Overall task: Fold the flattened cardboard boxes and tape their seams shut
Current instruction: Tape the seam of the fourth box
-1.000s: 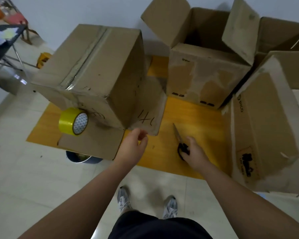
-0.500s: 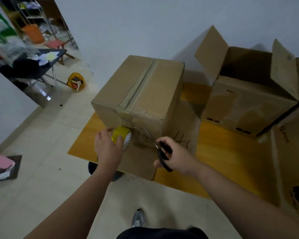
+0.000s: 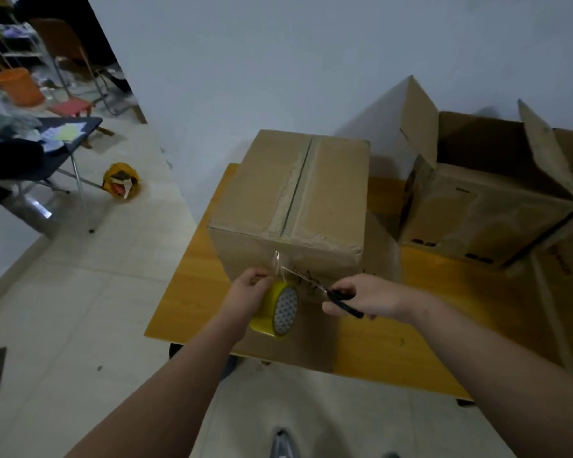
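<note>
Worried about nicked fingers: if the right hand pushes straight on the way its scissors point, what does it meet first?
Probably the taut tape strip between the yellow roll and the box: the scissors in the right hand point at it. The left hand sits just beyond, though depth is unclear.

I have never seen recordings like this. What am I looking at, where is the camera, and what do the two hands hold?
No machine here, only a person's two bare arms. The camera sits on the person's head and looks down. On a yellow wooden table stand a closed box, taped along its top seam, and an open box to its right. The left hand grips a yellow tape roll in front of the closed box; the right hand holds scissors, blades pointing toward the tape.
</note>
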The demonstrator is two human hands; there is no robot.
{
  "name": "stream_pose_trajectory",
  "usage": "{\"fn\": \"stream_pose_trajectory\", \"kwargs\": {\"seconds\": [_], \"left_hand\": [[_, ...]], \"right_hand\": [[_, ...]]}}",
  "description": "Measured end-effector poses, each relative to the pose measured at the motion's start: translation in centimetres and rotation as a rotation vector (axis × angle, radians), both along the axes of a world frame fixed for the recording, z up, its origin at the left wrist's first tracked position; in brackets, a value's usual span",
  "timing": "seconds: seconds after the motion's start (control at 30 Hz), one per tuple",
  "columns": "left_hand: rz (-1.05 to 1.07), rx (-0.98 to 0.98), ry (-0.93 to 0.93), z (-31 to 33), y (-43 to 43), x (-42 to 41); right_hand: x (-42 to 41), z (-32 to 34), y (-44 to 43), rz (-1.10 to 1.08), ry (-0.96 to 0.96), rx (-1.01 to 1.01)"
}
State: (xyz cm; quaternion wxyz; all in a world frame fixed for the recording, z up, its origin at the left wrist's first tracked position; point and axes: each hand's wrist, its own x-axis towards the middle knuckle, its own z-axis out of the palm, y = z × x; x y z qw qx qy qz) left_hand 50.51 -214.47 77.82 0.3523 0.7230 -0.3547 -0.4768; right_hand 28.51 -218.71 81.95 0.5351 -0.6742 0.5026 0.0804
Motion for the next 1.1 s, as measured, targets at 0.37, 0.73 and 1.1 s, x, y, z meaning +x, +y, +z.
{"fn": "stream_pose_trajectory", "kwargs": {"seconds": [0.37, 0.73, 1.1], "left_hand": [[0.063, -0.083, -0.089, -0.3, 0.2, 0.8], [0.034, -0.069, -0.087, -0.3, -0.2, 1.2], [-0.016, -0.056, -0.134, -0.9, -0.9, 1.2]], "right_hand": [[3.3, 0.2, -0.2, -0.063, -0.09, 0.036], [4.0, 0.5, -0.8, -0.105, -0.12, -0.024], [4.1, -0.2, -0.7, -0.049, -0.108, -0.059]]}}
